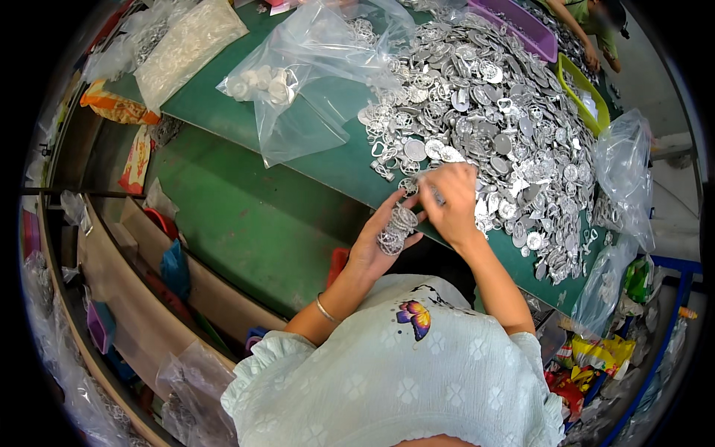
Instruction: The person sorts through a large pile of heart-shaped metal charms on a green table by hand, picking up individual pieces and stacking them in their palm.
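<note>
My left hand point(372, 242) is cupped around several round openwork silver metal pieces point(397, 229), stacked in the palm and fingers just off the table's front edge. Close beside it, my right hand point(450, 200) has its fingers bent down and pinched at the near edge of the heap. What sits between those fingertips is mostly hidden. A large pile of silver metal pieces point(491, 112), some solid discs and some openwork, spreads over the green table point(339, 167). One openwork round piece point(407, 186) lies by the right fingertips.
A clear plastic bag point(298, 112) with pale round pieces lies left of the pile. Purple point(532, 33) and yellow-green trays point(588, 100) stand behind it. Another person's arm point(577, 33) reaches in at the far right. Clear bags point(625, 179) hang at the right edge; shelving point(141, 283) stands left.
</note>
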The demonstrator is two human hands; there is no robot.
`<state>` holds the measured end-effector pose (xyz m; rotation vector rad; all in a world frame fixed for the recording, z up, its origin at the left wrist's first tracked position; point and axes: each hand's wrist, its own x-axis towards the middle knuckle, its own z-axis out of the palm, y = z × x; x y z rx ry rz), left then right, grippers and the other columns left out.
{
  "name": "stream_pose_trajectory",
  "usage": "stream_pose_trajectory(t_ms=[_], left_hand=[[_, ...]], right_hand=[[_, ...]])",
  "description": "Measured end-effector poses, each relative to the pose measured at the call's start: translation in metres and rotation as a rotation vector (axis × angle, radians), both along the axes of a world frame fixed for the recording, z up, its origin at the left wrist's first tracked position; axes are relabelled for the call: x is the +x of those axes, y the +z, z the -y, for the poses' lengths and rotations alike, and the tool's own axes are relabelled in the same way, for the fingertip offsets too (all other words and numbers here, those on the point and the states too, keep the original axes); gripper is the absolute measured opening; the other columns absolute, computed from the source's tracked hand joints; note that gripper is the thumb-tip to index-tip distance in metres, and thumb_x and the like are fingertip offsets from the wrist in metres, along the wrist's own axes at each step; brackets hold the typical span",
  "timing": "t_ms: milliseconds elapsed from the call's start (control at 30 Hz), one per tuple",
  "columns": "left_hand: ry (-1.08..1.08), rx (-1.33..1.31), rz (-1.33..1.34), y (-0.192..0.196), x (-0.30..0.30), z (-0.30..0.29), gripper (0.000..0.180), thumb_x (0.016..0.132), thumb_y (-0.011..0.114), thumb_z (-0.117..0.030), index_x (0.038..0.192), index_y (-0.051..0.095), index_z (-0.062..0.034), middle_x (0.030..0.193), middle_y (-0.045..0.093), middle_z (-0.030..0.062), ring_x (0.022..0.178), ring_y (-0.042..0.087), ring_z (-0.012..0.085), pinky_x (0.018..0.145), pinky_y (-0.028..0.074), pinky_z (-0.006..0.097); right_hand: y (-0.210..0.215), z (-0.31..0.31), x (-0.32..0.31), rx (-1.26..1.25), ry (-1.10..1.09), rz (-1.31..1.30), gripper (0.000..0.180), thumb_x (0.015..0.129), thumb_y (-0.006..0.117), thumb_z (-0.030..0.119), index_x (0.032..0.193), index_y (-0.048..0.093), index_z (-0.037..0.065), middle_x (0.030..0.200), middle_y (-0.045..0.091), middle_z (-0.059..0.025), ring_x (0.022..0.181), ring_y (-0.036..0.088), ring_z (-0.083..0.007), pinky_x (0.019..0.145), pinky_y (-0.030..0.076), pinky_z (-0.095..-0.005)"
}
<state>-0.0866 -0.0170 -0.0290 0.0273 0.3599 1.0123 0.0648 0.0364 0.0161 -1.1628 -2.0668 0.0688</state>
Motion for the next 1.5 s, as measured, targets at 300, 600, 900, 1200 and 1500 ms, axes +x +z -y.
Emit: stream_pose_trajectory(t_ms=[300,600,900,1200,1500], left_hand=[[-0.075,0.097,0.216,-0.026,-0.013,-0.001,0.043,0.087,0.057,-0.027,0.125,0.045,-0.0109,0.124,0.048,0.0133,0.115,0.048,0.0352,0.078,0.053,0.047],[-0.033,0.033,-0.018,-0.016,-0.014,0.001,0.042,0.084,0.062,-0.024,0.122,0.049,-0.0124,0.13,0.045,0.0144,0.116,0.047,0.0354,0.084,0.051,0.045],[-0.029,-0.029,0.092,-0.014,-0.001,-0.012,0.039,0.086,0.059,-0.022,0.122,0.048,-0.0125,0.117,0.055,0.009,0.105,0.055,0.0238,0.089,0.046,0.044],[0.029,-0.176,0.144,0.033,0.033,-0.074,0.023,0.089,0.054,-0.016,0.111,0.054,-0.0138,0.113,0.058,0.0114,0.105,0.055,0.0288,0.084,0.051,0.039],[0.774,-0.073,-0.06,0.069,0.065,-0.315,0.025,0.084,0.059,-0.023,0.106,0.056,-0.0111,0.1,0.059,0.006,0.095,0.055,0.0215,0.086,0.045,0.042]], right_hand=[[-0.011,0.001,0.01,-0.168,0.086,0.138,0.024,0.072,0.067,0.017,0.092,0.061,0.003,0.091,0.057,-0.0049,0.09,0.051,-0.0243,0.081,0.037,-0.0354],[-0.025,-0.005,0.01,-0.096,-0.001,-0.067,0.01,0.073,0.065,0.009,0.081,0.062,0.003,0.087,0.059,-0.0044,0.084,0.053,-0.0223,0.071,0.039,-0.035],[0.01,0.032,-0.004,-0.106,0.144,-0.041,0.035,0.07,0.067,0.011,0.103,0.06,0.0,0.098,0.058,-0.011,0.091,0.053,-0.0296,0.081,0.042,-0.0389],[-0.009,0.055,0.021,-0.318,-0.129,-0.458,0.02,0.081,0.055,-0.003,0.1,0.058,-0.003,0.097,0.058,-0.0132,0.086,0.056,-0.0211,0.075,0.044,-0.0286],[-0.006,0.054,0.034,-0.266,-0.185,-0.537,0.019,0.081,0.054,-0.005,0.1,0.058,-0.005,0.093,0.059,-0.0159,0.084,0.059,-0.0252,0.076,0.046,-0.0308]])
